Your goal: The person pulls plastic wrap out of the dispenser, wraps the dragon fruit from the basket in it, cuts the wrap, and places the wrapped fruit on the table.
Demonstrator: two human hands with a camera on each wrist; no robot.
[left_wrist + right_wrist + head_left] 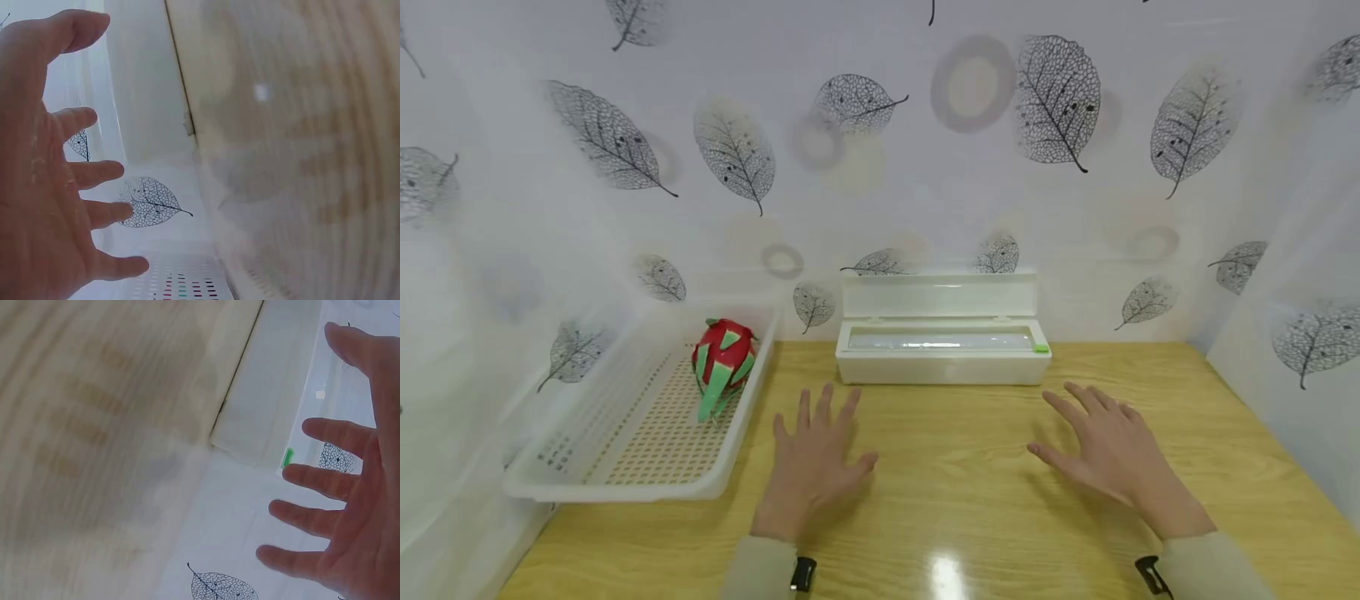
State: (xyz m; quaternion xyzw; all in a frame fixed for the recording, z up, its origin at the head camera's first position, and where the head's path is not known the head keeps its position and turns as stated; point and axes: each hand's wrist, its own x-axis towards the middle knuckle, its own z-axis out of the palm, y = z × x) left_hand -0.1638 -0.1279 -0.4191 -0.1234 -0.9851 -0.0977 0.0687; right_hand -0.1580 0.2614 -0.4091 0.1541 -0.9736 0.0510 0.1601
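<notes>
A long white box (943, 370) stands at the back of the table, its lid (940, 297) tipped up behind it. Inside lies a clear shiny roll (940, 341), and a small green piece (1041, 348) sits at the box's right end. My left hand (812, 467) hovers with spread fingers in front of the box's left end, holding nothing. To the right, my right hand (1108, 450) is likewise spread and holds nothing, in front of the box's right end. Both wrist views show bare palms with the white box beyond the fingers.
On the left stands a white perforated basket (748, 417) with a red and green dragon fruit (727, 354) in it. A leaf-printed sheet (895, 200) hangs behind and at both sides of the wooden table (955, 483).
</notes>
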